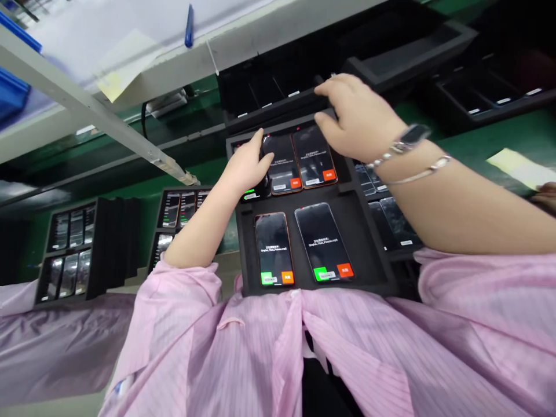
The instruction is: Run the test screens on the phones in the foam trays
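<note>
In front of me lies a black foam tray (269,205) with smartphones set in two rows. My left hand (247,165) is over the upper row's left end, thumb and index finger spread, partly covering a smartphone (256,191). Beside it a lit smartphone (284,165) and another smartphone (315,156) show dark screens with white text and red buttons. Below them are an orange-edged smartphone (273,249) and a silver-edged smartphone (325,243), each with green and red or orange buttons. My right hand (354,116) hovers open near the tray's upper right corner, thumb apart from the fingers.
More trays of phones stand around: a tilted tray (72,249) at left, a dark tray (264,95) behind, and another tray (486,101) at right. A metal bar (99,116) crosses the upper left. A blue pen (189,26) lies on the shelf. Another person's hand (546,197) shows at the right edge.
</note>
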`<move>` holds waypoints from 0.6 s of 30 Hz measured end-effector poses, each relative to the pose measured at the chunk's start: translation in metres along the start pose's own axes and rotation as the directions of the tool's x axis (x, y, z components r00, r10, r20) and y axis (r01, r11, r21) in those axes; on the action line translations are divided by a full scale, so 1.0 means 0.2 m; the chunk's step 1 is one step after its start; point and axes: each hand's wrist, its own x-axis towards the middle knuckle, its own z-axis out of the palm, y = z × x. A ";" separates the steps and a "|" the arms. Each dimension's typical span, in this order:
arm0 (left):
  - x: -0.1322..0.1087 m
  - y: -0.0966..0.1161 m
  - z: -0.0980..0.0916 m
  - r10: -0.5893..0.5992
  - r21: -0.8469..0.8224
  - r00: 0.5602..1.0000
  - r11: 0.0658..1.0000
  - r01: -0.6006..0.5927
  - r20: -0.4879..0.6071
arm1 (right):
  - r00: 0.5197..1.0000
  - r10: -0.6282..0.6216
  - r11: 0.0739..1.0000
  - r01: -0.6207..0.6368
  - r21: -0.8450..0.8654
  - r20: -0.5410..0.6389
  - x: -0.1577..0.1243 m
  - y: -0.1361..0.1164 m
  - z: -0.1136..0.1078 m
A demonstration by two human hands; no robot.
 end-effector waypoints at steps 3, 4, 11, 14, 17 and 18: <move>-0.43 0.11 -0.06 0.208 0.006 0.978 0.978 -0.208 0.000 | 0.970 -0.238 0.969 0.241 0.059 -0.048 -0.29 -0.07 -0.16; -0.58 0.16 -0.07 0.233 0.008 0.972 0.972 -0.233 0.012 | 0.956 -0.291 0.953 0.294 0.072 -0.048 -0.40 -0.09 -0.20; -1.32 0.32 0.17 0.043 -0.035 0.998 0.998 -0.045 -0.052 | 0.913 -0.407 0.902 0.397 0.168 0.027 -1.14 -0.19 -0.07; -1.40 0.32 0.30 -0.017 -0.086 0.987 0.996 0.003 -0.160 | 0.949 -0.301 0.948 0.287 0.141 0.090 -1.32 -0.19 0.06; -1.41 0.34 0.33 -0.041 -0.046 0.984 0.998 0.034 -0.173 | 0.946 -0.269 0.962 0.256 0.093 0.181 -1.37 -0.19 0.10; -1.41 0.35 0.32 -0.051 -0.005 0.987 0.999 0.050 -0.153 | 0.939 -0.270 0.963 0.258 0.082 0.212 -1.36 -0.20 0.10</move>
